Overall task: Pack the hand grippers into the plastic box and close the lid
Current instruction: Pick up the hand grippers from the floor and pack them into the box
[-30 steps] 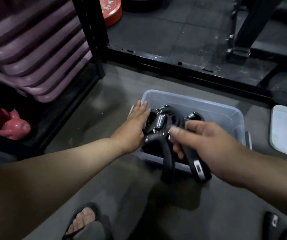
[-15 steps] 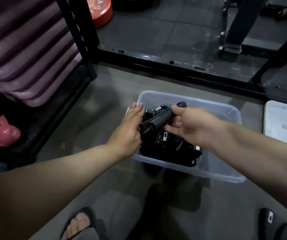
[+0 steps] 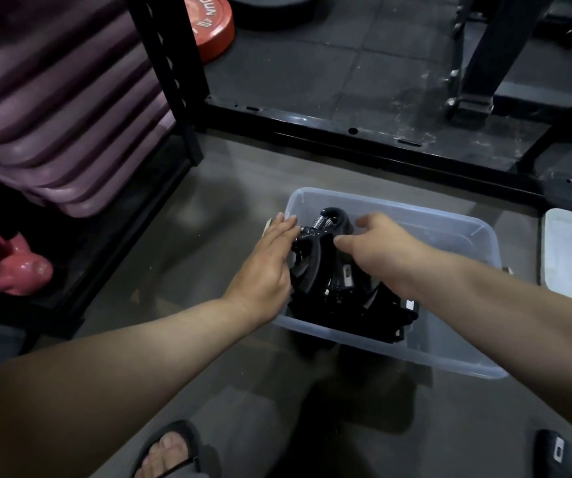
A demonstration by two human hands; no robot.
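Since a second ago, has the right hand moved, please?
Yes: the right hand moved from the near wall of the plastic box inward, over the hand grippers.

Round red weight plate (image 3: 213, 25) at top edge is showing white lettering, upside down and partly cut off by the black metal rack post (image 3: 170, 63), so it is not reading clearly. Pink kettlebell (image 3: 19, 267) is carrying a faint mark, illegible. Black spring hand gripper (image 3: 312, 236) is showing tiny pale print, too small to read.
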